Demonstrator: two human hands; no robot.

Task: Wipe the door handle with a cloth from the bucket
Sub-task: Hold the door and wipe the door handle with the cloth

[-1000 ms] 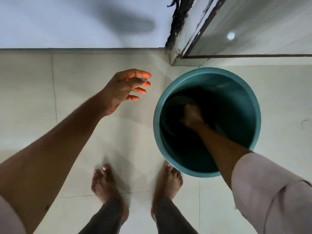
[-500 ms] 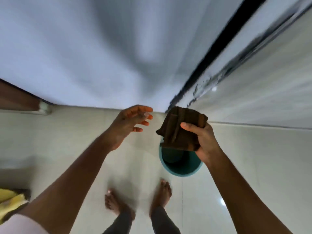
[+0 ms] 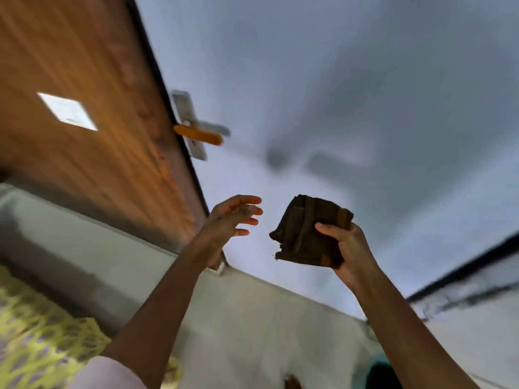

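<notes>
A folded dark brown cloth [image 3: 304, 231] is held up in front of the pale wall by my right hand [image 3: 349, 248], thumb across its lower right corner. My left hand [image 3: 233, 220] hovers just left of the cloth, fingers spread and holding nothing, apart from it. The door handle [image 3: 200, 134], an orange lever on a silver plate, sticks out from the edge of the brown wooden door [image 3: 92, 130], up and to the left of both hands. Only the teal bucket's rim [image 3: 379, 373] shows, at the bottom edge beside my right forearm.
A white rectangular plate [image 3: 67, 111] is fixed on the door face. A yellow patterned fabric [image 3: 36, 341] lies at the lower left. A black frame strip [image 3: 463, 269] runs along the wall at right. Pale floor tiles [image 3: 252, 327] lie below.
My right hand lifted the cloth out of the bucket and raised it. The view swung up and left, bringing the door and handle into sight; the bucket dropped to the bottom edge.
</notes>
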